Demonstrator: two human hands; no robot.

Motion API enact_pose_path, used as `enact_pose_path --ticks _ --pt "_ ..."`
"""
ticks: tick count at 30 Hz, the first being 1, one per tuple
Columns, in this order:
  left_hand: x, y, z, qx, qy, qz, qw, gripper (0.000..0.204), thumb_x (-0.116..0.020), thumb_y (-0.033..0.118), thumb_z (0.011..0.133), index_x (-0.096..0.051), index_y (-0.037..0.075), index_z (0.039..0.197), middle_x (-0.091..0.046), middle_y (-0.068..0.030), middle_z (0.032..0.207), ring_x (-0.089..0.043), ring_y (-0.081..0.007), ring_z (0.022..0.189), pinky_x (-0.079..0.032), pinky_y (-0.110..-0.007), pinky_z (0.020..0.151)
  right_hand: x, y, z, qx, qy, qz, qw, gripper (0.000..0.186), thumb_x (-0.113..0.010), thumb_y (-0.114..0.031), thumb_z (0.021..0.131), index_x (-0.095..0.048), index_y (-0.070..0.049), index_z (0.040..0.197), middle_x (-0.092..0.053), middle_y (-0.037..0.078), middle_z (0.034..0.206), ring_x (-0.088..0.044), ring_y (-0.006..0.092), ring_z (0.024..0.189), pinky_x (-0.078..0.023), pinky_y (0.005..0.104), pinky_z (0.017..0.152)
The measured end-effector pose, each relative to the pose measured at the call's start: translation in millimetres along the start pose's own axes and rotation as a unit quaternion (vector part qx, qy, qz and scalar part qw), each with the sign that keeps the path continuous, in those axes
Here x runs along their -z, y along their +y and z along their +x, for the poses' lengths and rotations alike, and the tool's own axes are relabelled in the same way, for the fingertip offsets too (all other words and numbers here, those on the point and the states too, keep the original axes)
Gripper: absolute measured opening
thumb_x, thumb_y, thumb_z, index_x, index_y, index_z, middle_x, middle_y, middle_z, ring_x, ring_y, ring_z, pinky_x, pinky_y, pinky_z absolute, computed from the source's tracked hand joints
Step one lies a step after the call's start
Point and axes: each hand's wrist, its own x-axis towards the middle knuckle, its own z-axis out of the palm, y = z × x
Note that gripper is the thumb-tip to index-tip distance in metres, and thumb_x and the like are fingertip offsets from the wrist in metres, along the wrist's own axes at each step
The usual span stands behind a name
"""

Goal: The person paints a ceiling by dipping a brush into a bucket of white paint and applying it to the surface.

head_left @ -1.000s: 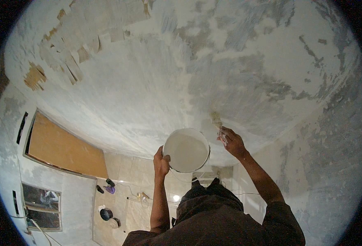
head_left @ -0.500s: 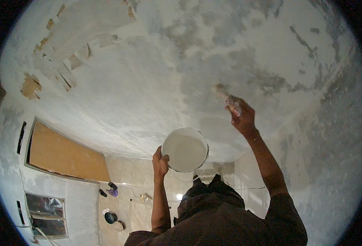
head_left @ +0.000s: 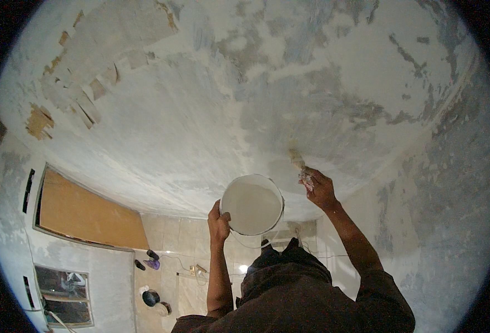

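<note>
The right hand (head_left: 320,188) is closed around the handle of a brush (head_left: 297,160), whose long axis slants from the grip up and slightly left, bristles away from the person, toward the patchy grey-and-white wall (head_left: 333,105). Whether the bristles touch it, I cannot tell.

The left hand (head_left: 219,223) grips the left side of a white bucket (head_left: 256,178), thumb at the rim and the other fingers mostly hidden. The bucket's mouth faces up, showing pale liquid (head_left: 250,206) inside.

Of the 2 hands, the right is nearer the brush; from it, the bucket lies left and slightly lower, near but apart.
</note>
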Motion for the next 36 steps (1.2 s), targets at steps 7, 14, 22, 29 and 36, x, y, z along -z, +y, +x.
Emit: enact_pose_path --ticks 7,14,22,29,36 --pt "0.8 1.4 6.1 -0.018 -0.001 0.057 0.998 0.058 -0.049 0.009 0.062 -0.056 -0.004 0.118 -0.065 -0.0249 0.098 -0.064 -0.0339 0.086 -0.049 -0.038 0.081 43.5 -9.1 88.6 -0.033 0.117 -0.004 0.993 0.025 -0.066 0.000 0.073 -0.064 -0.005 0.097 -0.066 0.012 0.096 -0.068 0.0286 0.084 -0.056 0.0364 0.070" --pt "-4.1 17.4 2.0 0.026 -0.047 0.011 0.999 0.059 -0.049 0.010 0.062 -0.055 -0.005 0.119 -0.065 -0.0253 0.098 -0.063 -0.0347 0.091 -0.048 -0.040 0.084 88.9 -41.2 130.9 0.072 0.233 -0.016 0.970 0.039 -0.066 -0.004 0.074 -0.061 -0.005 0.113 -0.068 0.012 0.105 -0.069 0.0258 0.083 -0.057 0.0330 0.069" --pt "-3.2 10.1 5.3 -0.031 -0.038 0.016 0.999 0.058 -0.049 0.011 0.060 -0.058 -0.004 0.115 -0.066 -0.0225 0.098 -0.063 -0.0329 0.091 -0.048 -0.038 0.084 25.3 -18.8 39.9 0.118 0.083 -0.090 0.985 0.030 -0.064 -0.007 0.074 -0.062 -0.012 0.104 -0.068 0.006 0.097 -0.069 0.0239 0.082 -0.056 0.0339 0.071" --pt "0.5 40.4 3.3 -0.027 -0.073 0.018 0.997 0.059 -0.050 0.012 0.059 -0.058 -0.004 0.115 -0.066 -0.0225 0.096 -0.064 -0.0307 0.089 -0.049 -0.038 0.083 115.3 -52.1 128.1 -0.019 0.172 -0.069 0.983 0.015 -0.064 -0.007 0.081 -0.065 -0.004 0.096 -0.069 0.010 0.085 -0.069 0.0251 0.074 -0.054 0.0324 0.065" --pt "13.0 95.8 -23.6 -0.051 -0.091 0.041 0.994 0.058 -0.048 0.011 0.061 -0.057 -0.004 0.116 -0.067 -0.0221 0.099 -0.064 -0.0300 0.090 -0.049 -0.037 0.084 170.2 -119.8 164.4 0.102 0.269 0.006 0.958 0.026 -0.064 -0.014 0.082 -0.064 -0.004 0.106 -0.068 0.014 0.103 -0.070 0.0245 0.081 -0.056 0.0322 0.069"
